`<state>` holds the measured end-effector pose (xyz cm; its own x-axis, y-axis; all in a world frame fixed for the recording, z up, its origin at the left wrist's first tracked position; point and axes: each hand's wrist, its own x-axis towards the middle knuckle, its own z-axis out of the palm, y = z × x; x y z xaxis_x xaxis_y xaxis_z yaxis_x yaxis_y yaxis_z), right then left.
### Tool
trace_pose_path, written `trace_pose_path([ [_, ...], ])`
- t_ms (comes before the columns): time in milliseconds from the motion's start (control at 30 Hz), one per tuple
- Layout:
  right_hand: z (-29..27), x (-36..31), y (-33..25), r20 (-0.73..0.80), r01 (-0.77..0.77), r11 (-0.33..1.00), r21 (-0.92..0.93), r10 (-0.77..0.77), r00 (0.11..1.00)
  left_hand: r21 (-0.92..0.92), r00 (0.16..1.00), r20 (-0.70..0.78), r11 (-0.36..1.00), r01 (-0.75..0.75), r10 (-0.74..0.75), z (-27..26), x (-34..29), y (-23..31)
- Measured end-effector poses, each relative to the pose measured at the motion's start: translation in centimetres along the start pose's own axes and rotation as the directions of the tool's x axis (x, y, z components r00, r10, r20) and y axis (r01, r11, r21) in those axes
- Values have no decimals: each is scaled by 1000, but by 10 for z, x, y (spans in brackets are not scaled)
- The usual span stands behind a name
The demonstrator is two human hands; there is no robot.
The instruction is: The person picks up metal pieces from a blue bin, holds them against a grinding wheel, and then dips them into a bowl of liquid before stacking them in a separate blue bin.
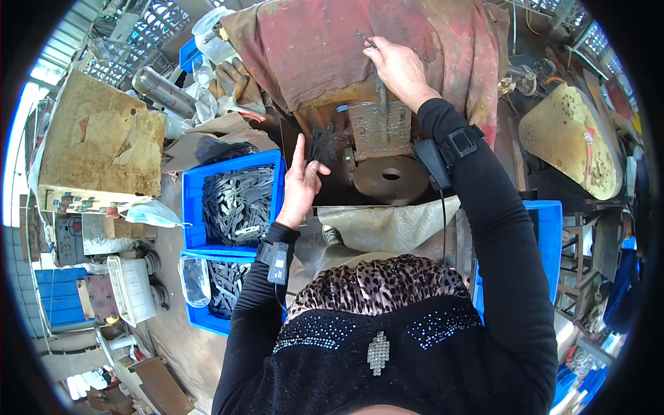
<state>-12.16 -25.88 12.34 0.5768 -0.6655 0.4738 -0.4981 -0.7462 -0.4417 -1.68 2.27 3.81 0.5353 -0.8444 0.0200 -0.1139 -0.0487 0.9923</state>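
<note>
My right hand (400, 69) is raised in front of the red cloth, its fingers closed on a thin dark metal rod (366, 39) that pokes out at the upper left. Lower and to the left, my left hand (302, 185) has its index finger stretched out and the others loosely bent, with nothing visible in it. Just beyond its fingertips lie several dark flat metal pieces (321, 142). Between my hands stand a worn, wet-looking metal block (380, 128) and, nearer me, a round brown disc (377, 190) with a hole in its middle.
A stained red cloth (318, 52) drapes over the machine. Left of me, a blue crate (279, 187) holds many dark metal strips; a second blue crate (207, 324) adjoins it. Another blue container (548, 242) stands at my right. A cardboard-like box (97, 138) sits far left.
</note>
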Motion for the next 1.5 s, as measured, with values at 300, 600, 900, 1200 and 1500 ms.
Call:
trace_pose_path([
  [300, -1, 0, -3, 32, -31, 999, -19, 31, 999, -92, 967, 97, 966, 243, -235, -9, 11, -24],
  [600, -1, 0, -3, 32, -31, 999, -24, 32, 999, -301, 932, 154, 883, 361, -329, -10, 12, -16],
  [900, -1, 0, -2, 42, -11, 999, -31, 12, 999, -342, 934, 172, 870, 356, -314, -13, 12, -25],
  [1200, 0, -1, -1, 20, 10, 999, -37, -9, 1000, -480, 929, 171, 795, 370, -328, -16, 17, -24],
  [1500, 1, 0, -1, 34, 16, 999, -47, -14, 999, -394, 975, 72, 892, 220, -209, -13, 7, -24],
])
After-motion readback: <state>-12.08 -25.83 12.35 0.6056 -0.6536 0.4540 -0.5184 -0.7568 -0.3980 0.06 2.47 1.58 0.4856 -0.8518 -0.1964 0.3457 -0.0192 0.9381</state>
